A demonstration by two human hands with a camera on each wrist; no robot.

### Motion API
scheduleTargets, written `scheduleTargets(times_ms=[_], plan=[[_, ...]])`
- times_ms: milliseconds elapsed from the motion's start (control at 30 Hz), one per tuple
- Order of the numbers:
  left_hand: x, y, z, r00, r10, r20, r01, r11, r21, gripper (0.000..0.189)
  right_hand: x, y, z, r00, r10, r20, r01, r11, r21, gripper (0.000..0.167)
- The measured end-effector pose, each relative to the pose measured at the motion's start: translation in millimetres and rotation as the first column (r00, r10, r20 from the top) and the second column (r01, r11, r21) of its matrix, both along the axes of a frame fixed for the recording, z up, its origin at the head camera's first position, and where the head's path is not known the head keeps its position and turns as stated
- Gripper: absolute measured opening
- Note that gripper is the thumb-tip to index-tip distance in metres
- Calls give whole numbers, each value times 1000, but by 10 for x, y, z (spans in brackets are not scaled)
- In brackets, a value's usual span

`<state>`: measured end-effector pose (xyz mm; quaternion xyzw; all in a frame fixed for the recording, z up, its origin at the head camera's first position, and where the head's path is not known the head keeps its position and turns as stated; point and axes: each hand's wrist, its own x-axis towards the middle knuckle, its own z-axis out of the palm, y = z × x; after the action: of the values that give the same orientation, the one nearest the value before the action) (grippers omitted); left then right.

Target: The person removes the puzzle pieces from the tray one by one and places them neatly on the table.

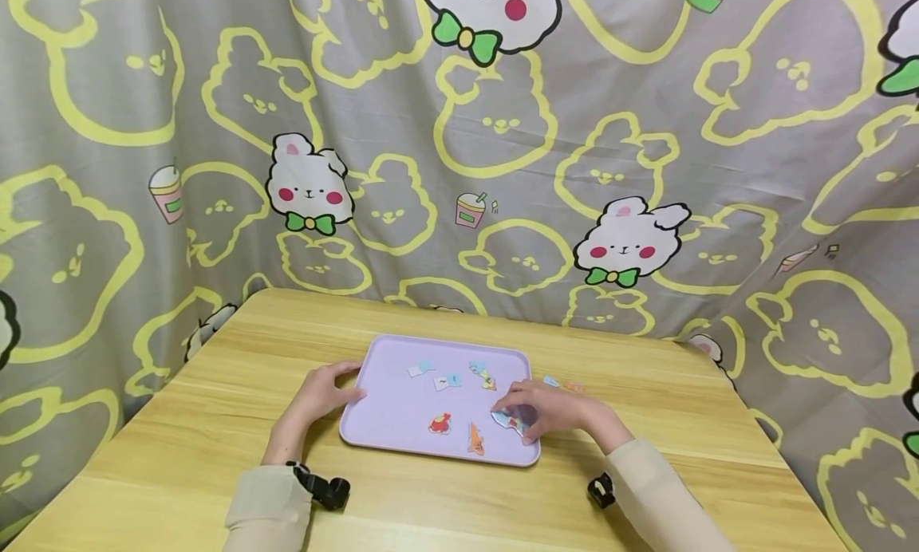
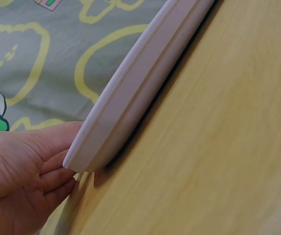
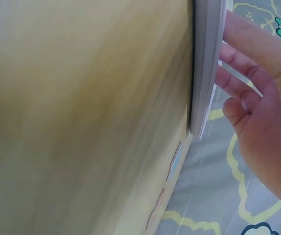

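A lilac tray (image 1: pixel 409 424) lies on the wooden table. At its left edge my left hand (image 1: pixel 321 392) grips the rim, thumb on top and fingers outside; the left wrist view shows this hand (image 2: pixel 28 171) against the tray's corner (image 2: pixel 126 93). Over the tray's right side, my right hand (image 1: pixel 549 408) holds a blue-and-white paper cutout (image 1: pixel 508 422) between thumb and fingers. A red cutout (image 1: pixel 439 423) and an orange cutout (image 1: pixel 475 438) lie near the tray's front. In the right wrist view the right hand's (image 3: pixel 263 88) fingertips are partly hidden behind the rim.
Toward the tray's back lie pale blue-and-white pieces (image 1: pixel 447 382) and a small yellow-green cutout (image 1: pixel 488 379). Just right of the tray, a blue piece (image 1: pixel 550 381) and an orange piece (image 1: pixel 574 387) rest on the table (image 1: pixel 646 408). A patterned curtain (image 1: pixel 402 241) hangs around the table.
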<state>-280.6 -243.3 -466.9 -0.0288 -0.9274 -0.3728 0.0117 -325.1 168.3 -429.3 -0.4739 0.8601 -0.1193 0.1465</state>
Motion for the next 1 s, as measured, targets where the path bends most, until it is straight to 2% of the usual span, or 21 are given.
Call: scheduleTargets(times_ms=[400, 733, 1000], plan=[[6, 5, -3, 1000, 3, 6, -3, 1000, -3, 53, 0, -11, -27, 993, -40, 107, 44, 999, -31, 51], [-6, 5, 4, 1000, 5, 8, -5, 1000, -5, 54, 73, -41, 29, 997, -32, 72, 34, 999, -32, 49], [-13, -3, -6, 1000, 1, 10, -1, 1000, -3, 54, 75, -28, -19, 990, -57, 126, 69, 993, -97, 49]])
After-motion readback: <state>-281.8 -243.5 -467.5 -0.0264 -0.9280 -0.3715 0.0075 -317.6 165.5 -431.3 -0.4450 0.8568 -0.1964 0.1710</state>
